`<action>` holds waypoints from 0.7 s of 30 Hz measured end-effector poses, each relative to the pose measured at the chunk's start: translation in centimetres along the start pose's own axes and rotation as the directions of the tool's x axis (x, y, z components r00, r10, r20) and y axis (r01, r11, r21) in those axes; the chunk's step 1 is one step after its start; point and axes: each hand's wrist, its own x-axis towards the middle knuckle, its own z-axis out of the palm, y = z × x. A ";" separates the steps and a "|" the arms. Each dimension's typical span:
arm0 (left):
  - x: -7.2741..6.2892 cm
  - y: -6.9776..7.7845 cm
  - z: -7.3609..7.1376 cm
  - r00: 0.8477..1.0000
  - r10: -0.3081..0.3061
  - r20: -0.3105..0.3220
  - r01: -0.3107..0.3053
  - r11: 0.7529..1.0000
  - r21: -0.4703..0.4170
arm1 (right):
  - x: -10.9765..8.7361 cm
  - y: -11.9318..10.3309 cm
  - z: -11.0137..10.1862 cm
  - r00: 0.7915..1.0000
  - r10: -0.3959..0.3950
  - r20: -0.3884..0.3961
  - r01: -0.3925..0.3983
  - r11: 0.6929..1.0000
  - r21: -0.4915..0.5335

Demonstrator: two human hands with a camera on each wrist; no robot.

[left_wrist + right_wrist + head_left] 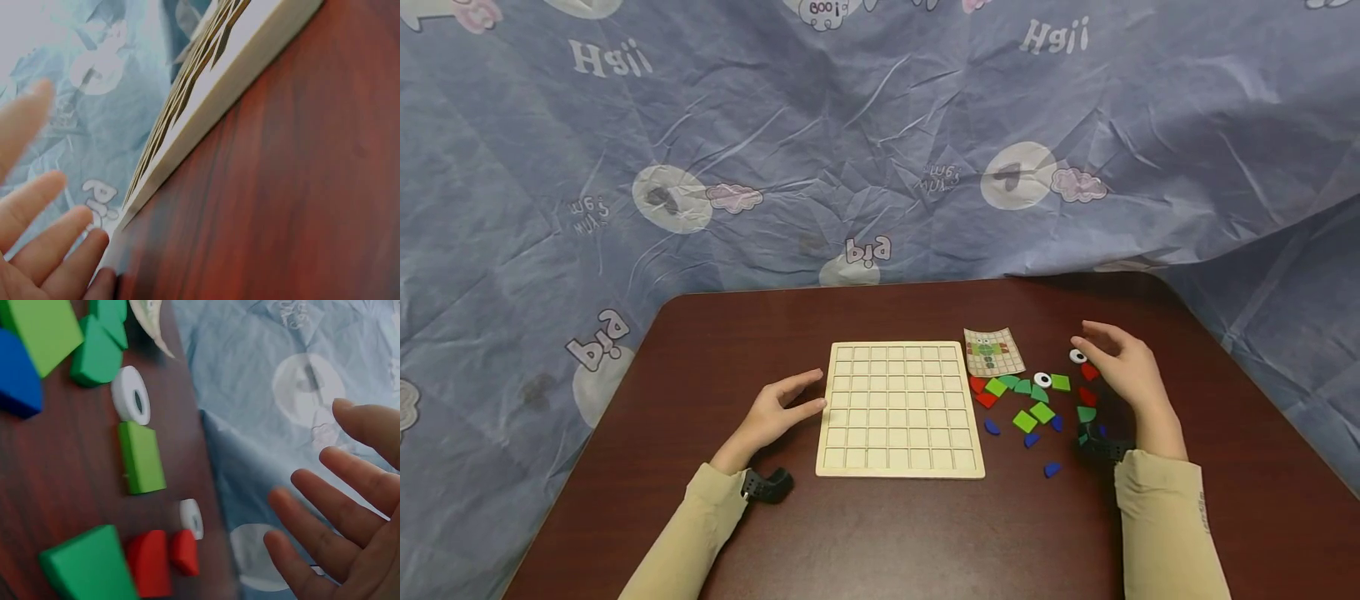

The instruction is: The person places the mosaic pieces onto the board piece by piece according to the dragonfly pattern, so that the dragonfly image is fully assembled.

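Evidently empty, the left hand (771,414) stretches its fingers at the left edge of the board (898,409), contact unclear; the right hand (1129,371), also holding nothing, hovers with fingers gently bent above the blocks (1025,422) lying right of the board.

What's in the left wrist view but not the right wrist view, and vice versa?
Only left wrist: left hand, pale wooden grid board.
Only right wrist: right hand, lime-green square tiles, rounded green pieces, rounded red pieces, a rounded blue piece, white eye discs, printed paper card.
Both: brown table, blue printed cloth.
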 end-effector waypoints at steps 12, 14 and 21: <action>-0.1 -0.8 1.0 0.993 0.084 0.084 -0.108 0.929 0.354 | 0.7 3.0 1.9 0.996 0.090 -0.026 -0.089 0.996 0.031; -0.2 -0.8 1.1 0.988 0.110 0.111 -0.145 0.911 0.385 | 0.7 3.2 2.1 0.995 0.098 -0.030 -0.098 0.995 0.031; -0.6 -0.4 1.6 0.988 0.116 0.099 -0.148 0.886 0.440 | 0.8 4.3 2.6 0.995 0.097 -0.038 -0.096 0.995 0.028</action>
